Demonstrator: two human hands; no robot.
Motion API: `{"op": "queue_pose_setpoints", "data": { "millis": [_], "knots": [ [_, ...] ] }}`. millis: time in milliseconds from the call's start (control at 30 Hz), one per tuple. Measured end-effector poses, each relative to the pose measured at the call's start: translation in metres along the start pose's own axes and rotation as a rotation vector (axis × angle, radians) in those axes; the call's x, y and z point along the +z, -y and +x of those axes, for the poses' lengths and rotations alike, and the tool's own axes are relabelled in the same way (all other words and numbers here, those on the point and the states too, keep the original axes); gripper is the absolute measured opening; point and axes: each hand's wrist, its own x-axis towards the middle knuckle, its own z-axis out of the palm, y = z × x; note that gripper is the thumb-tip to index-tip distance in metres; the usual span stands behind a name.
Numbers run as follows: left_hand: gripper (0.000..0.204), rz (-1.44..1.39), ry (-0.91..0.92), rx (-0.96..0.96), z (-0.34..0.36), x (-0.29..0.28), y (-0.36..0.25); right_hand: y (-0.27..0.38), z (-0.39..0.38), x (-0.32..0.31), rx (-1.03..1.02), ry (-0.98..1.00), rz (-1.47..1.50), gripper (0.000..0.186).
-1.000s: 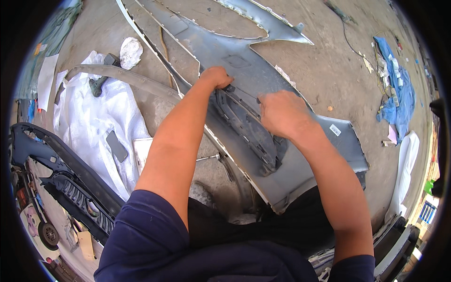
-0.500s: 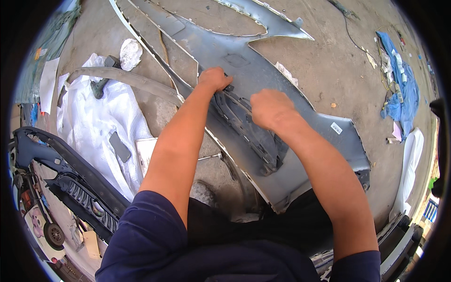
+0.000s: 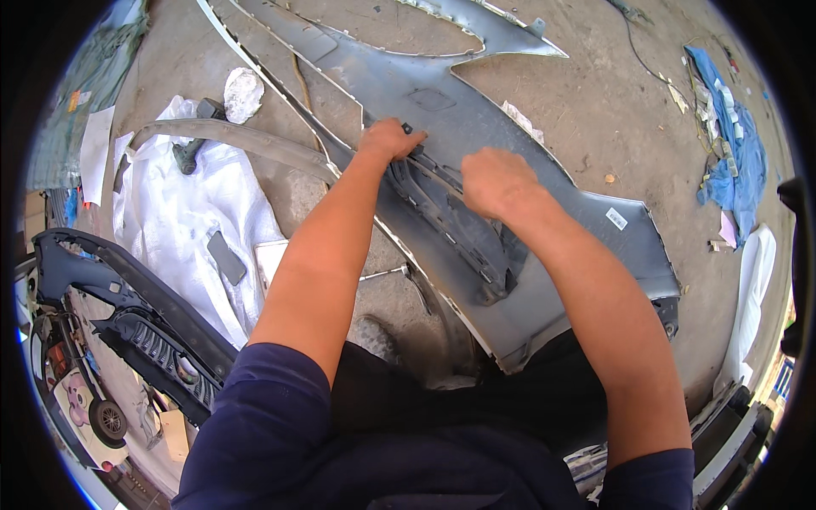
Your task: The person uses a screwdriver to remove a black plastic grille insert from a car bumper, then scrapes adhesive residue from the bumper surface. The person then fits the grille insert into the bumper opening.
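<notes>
- From my remote seat I have the left grip (image 3: pixel 391 138) at the upper end of the long black part (image 3: pixel 446 229), its fingers curled around that end.
- My right grip (image 3: pixel 497 181) is bunched like a fist over the part's right edge; the knuckles hide the fingertips, so I cannot tell whether they pinch anything.
- The black part lies slantwise on the hollow inner face of a large grey panel (image 3: pixel 476 119), between my forearms and running down toward the lap.
- That panel stretches from the top of my view almost to the dark trousers (image 3: pixel 510 408), and a white label (image 3: pixel 616 219) sits near its right end.
- On my left, a white sheet (image 3: pixel 178 221) covers some of the floor (image 3: pixel 620 127), carrying a flat dark slab (image 3: pixel 226 258) and a dark green tool (image 3: pixel 189 157).
- A crumpled white lump (image 3: pixel 244 95) sits just beyond.
- Far right, I see a blue heap of sheeting (image 3: pixel 739 161).
</notes>
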Motion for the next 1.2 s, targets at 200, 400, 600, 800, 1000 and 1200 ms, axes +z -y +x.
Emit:
{"op": "queue_pose_setpoints", "data": {
  "millis": [200, 400, 600, 800, 1000, 1200],
  "knots": [
    [0.095, -0.225, -0.122, -0.249, -0.013, 0.014, 0.005, 0.009, -0.007, -0.003, -0.017, -0.001, -0.012, 0.028],
    [0.097, -0.854, 0.049, -0.363, -0.022, 0.004, 0.014, 0.009, -0.003, 0.007, 0.000, -0.006, -0.018, 0.029],
    [0.110, -0.599, -0.102, -0.322, -0.028, 0.018, 0.024, 0.013, -0.008, -0.003, -0.030, 0.016, -0.028, 0.030],
    [0.115, -0.429, -0.265, -0.338, -0.031, 0.028, 0.015, 0.011, -0.008, 0.016, -0.021, -0.054, 0.013, 0.029],
    [0.092, -0.417, -0.446, -0.278, -0.052, 0.000, -0.018, 0.004, -0.001, 0.018, -0.029, -0.057, 0.032, 0.031],
    [0.077, -0.379, -0.537, -0.054, -0.096, -0.091, -0.078, -0.013, 0.006, -0.004, -0.027, -0.103, 0.067, 0.031]
  ]
}}
